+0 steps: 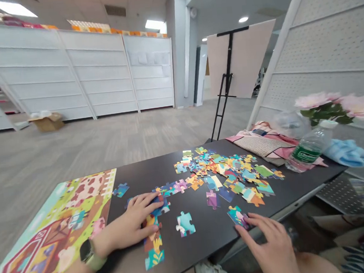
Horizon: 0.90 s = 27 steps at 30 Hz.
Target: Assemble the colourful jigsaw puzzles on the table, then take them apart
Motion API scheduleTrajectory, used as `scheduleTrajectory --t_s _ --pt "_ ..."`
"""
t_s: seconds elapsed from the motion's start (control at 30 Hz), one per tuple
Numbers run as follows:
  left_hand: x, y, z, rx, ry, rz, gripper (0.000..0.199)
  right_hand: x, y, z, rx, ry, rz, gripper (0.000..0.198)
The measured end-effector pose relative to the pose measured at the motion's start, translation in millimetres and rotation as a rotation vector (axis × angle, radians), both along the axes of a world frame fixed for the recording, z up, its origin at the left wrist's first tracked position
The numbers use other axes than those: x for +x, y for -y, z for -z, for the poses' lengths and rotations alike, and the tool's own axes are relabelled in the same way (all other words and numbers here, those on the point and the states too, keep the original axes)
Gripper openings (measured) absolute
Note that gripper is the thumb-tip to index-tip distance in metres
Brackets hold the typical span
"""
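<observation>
My left hand [134, 225] lies flat over a partly joined strip of jigsaw pieces [154, 258], its fingers stretched out and covering some of them. Between the thumb and fingers of my right hand [270, 241] is a teal and pink puzzle piece [236, 216], close to the table's front edge. A loose teal piece [185, 224] rests between the two hands. Beyond them spreads a heap of mixed puzzle pieces [216, 163], and a purple piece [211, 199] sits at its near side. Left of the strip is a single blue piece [121, 190].
A farm-scene picture board [89, 204] covers the left end of the black table [134, 172]. At the right end stand a water bottle [310, 146], a pink cloth bag [275, 143], a blue cloth [349, 151] and pink flowers [332, 102]. An easel [225, 86] is behind.
</observation>
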<state>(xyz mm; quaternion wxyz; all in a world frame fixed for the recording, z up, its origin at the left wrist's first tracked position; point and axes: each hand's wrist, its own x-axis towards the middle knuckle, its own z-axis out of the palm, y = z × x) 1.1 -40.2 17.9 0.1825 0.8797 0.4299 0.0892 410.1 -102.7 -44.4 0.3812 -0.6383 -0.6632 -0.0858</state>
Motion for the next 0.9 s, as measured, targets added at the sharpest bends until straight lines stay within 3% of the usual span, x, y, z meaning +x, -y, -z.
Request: scheduleTrajectory --t_s 0.13,0.2,0.3,0.43,0.57,0.77,0.9 --pt "2.1 1.2 -6.5 0.001 -0.021 0.004 0.057 -6.1 -7.0 -5.7 0.039 -0.036 -0.139 0.038" --pt "2.4 1.2 -8.9 0.003 -0.024 0.002 0.057 -17.4 -7.6 -10.8 0.03 -0.033 -0.28 0.03" --pt "1.4 0.8 -9.5 0.006 -0.018 -0.001 0.058 -55.0 -3.0 -23.5 -0.058 -0.006 -0.587 0.023" --pt "-0.6 0.3 -7.5 0.001 -0.008 0.008 0.068 -120.5 -1.2 -41.3 -0.203 0.06 -0.89 0.033" --pt "-2.1 -0.8 -5.8 0.017 -0.003 0.015 0.073 -151.5 -15.9 -52.0 -0.309 0.144 -0.899 0.032" --pt "1.2 1.7 -5.3 0.063 0.01 0.0 0.072 -148.5 -25.7 -60.8 -0.412 0.2 -0.949 0.032" --pt "11.2 7.8 -5.2 0.121 0.029 -0.071 0.083 -141.3 -24.2 -60.6 -0.45 0.204 -0.966 0.034"
